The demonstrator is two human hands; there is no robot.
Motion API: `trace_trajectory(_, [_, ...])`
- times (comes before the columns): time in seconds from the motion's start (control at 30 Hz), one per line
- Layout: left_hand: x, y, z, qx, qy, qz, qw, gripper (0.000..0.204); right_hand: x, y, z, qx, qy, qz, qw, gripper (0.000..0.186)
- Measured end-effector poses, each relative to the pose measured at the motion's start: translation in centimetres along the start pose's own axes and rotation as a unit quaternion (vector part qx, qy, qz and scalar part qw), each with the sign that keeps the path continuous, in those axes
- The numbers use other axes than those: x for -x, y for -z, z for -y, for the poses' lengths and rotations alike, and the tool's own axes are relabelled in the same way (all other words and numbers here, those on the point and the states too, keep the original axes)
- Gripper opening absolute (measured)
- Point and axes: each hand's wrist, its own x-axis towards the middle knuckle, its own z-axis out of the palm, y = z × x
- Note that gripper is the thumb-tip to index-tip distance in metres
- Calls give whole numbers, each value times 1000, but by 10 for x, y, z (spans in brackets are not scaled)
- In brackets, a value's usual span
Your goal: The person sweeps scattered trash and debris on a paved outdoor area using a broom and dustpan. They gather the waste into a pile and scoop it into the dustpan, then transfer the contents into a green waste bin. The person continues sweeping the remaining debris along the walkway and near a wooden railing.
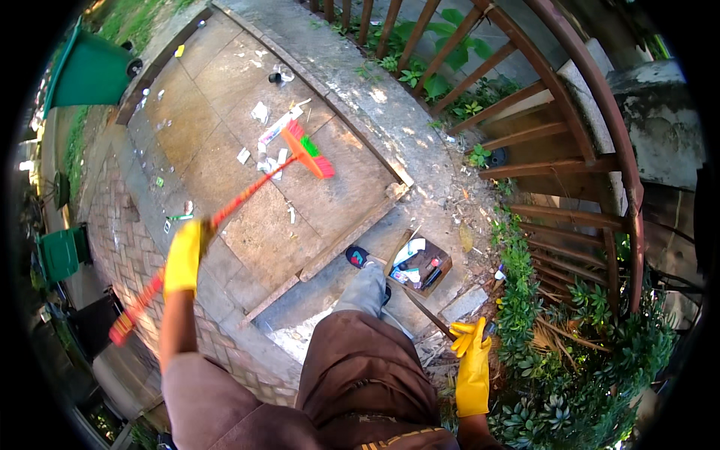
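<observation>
My left hand (185, 256), in a yellow rubber glove, is closed around the red stick of a broom (247, 189). The broom's orange head, with pink-red and green bristles, rests among litter on the paved slab. White paper scraps (260, 112) and plastic bits lie next to the bristles. In a matching yellow glove, my right hand (472, 356) grips the long handle of a box-shaped dustpan (445, 268). The dustpan sits on the ground by my feet, holding papers, a dark object and a small red piece.
A low curb (349, 251) borders the slab. Green bins (90, 71) stand at the left. On the right are a brown railing (577, 120) and leafy plants (517, 300). A dark cup (275, 77) and a yellow scrap (179, 51) lie farther off on the slab.
</observation>
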Motion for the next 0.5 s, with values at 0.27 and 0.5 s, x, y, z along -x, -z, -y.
trace_trajectory(0.27, [398,-332,42,554,332,192,739,34,31,5,-29,43,58,45,996,80])
trace_trajectory(0.5, [400,-456,-16,531,432,194,703,46,64,-5,-37,178,29,78,980,75])
